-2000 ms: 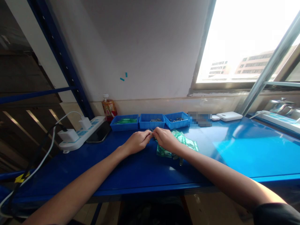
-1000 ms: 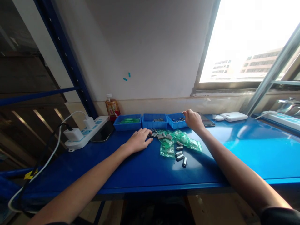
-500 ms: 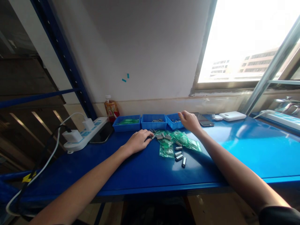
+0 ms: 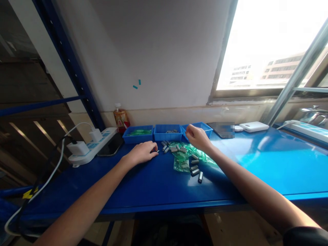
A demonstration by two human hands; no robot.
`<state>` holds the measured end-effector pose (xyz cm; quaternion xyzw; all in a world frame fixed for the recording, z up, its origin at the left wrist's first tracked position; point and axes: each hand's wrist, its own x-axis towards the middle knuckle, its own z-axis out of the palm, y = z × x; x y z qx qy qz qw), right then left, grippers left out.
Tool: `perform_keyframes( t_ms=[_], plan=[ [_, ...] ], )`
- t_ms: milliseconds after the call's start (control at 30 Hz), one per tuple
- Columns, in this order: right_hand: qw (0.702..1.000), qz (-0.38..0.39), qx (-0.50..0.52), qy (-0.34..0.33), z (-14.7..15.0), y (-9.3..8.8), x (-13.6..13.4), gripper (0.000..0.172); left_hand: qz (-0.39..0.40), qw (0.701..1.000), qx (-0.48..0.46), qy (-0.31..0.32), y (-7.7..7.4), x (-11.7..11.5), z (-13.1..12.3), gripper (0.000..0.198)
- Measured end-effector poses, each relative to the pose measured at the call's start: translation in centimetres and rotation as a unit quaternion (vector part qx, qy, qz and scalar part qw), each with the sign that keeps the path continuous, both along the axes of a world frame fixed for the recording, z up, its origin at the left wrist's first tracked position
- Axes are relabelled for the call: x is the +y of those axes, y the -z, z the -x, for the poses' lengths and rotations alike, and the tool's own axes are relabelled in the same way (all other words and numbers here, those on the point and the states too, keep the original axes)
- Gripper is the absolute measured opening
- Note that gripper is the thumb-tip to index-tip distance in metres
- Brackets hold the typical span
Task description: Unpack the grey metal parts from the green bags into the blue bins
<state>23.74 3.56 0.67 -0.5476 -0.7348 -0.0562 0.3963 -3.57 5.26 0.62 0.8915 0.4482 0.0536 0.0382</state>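
My left hand [image 4: 142,152] rests on the blue table with its fingers curled, and a tiny pale bit shows at the fingertips, too small to name. Just right of it lie several short metal cylinders [image 4: 165,149]. My right hand [image 4: 197,137] is closed in front of the right blue bin [image 4: 205,127], above the green plastic bags [image 4: 182,162]. Whatever its fingers hold, if anything, is hidden. More metal cylinders lie on the bags, and a few sit on the table nearer me, including one standing apart [image 4: 200,177].
The middle blue bin [image 4: 167,137] holds small metal parts, and the left blue bin [image 4: 138,139] green bags. Behind stands a drink bottle [image 4: 121,118]. A power strip [image 4: 93,149] and a phone [image 4: 110,145] lie left. Right are a dark phone [image 4: 220,130] and a white box [image 4: 254,126].
My left hand has drawn back leftward from the metal cylinders, uncovering several. My right hand has moved left and toward me, out from over the right bin.
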Motion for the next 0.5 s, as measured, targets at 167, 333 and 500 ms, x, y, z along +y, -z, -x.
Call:
perform_keyframes(
  t_ms=[167, 333, 500],
  plan=[
    [0.997, 0.004, -0.015, -0.081, 1.6, 0.2, -1.0, 0.011, -0.032, 0.999, -0.028, 0.014, 0.6, -0.6, -1.1, 0.015],
    [0.989, 0.036, -0.041, -0.136, 2.9, 0.7, -1.6, 0.011, -0.039, 0.998, -0.045, 0.010, 0.4, -0.9, -1.4, 0.015],
    [0.983, 0.068, -0.058, -0.158, 3.6, 1.1, -2.0, 0.010, -0.048, 0.991, -0.107, 0.067, 0.2, -1.1, -1.6, 0.016]
  ],
)
